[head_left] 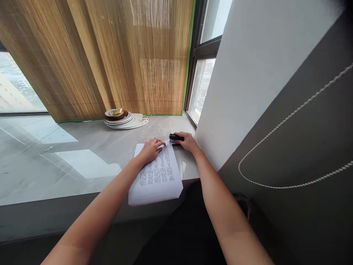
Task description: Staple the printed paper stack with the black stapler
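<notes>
Printed sheets of paper (157,180) lie on the grey window sill, their near end sticking out past its front edge. My left hand (151,149) rests on the upper part of the paper, palm down with the fingers stretched out. At the paper's far right corner is a black stapler (176,138). My right hand (189,141) is wrapped round the stapler from the right. Whether the corner of the paper is between the stapler's jaws, I cannot tell.
A stack of plates (118,119) stands at the back of the sill (91,138), before a bamboo blind (124,55). A white wall (234,73) closes in on the right, where a beaded cord (275,187) hangs in a loop.
</notes>
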Demonstrator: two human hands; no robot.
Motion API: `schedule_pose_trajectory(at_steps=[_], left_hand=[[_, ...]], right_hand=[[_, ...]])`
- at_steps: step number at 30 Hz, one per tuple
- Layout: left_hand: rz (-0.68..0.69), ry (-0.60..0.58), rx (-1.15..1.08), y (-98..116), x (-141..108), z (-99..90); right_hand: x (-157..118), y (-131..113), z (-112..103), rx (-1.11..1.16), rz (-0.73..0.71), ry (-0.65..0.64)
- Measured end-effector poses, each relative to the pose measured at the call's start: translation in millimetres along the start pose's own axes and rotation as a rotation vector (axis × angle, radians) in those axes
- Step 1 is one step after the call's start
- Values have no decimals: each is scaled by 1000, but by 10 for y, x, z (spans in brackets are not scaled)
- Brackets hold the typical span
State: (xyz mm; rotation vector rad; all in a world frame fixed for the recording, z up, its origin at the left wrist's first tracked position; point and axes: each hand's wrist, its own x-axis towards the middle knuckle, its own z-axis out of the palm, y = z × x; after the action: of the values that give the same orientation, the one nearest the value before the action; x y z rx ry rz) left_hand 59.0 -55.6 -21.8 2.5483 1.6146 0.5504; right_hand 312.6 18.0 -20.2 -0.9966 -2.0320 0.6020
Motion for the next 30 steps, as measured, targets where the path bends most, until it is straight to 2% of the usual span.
schedule_pose_trajectory(at_steps=[3,7,14,19,26,30], left_hand=[[54,-38,12,36,-18,37],[36,-93,30,67,-31,82],[-9,-138,23,99,-29,90],[-34,-133,-25,103,-26,108],[-30,-83,-113,106,-31,118],[-43,-102,-113,113,-35,110]], right_hand=[[5,-20,-10,-23,-13,-7],[7,-61,-11,-97,-54,-41],[-27,-205,17,-312,59,-75],[-91,-257,6,-352,92,-71],[-69,-151,-27,-313,84,-133],[-42,-126,-31,-339,71,-169]])
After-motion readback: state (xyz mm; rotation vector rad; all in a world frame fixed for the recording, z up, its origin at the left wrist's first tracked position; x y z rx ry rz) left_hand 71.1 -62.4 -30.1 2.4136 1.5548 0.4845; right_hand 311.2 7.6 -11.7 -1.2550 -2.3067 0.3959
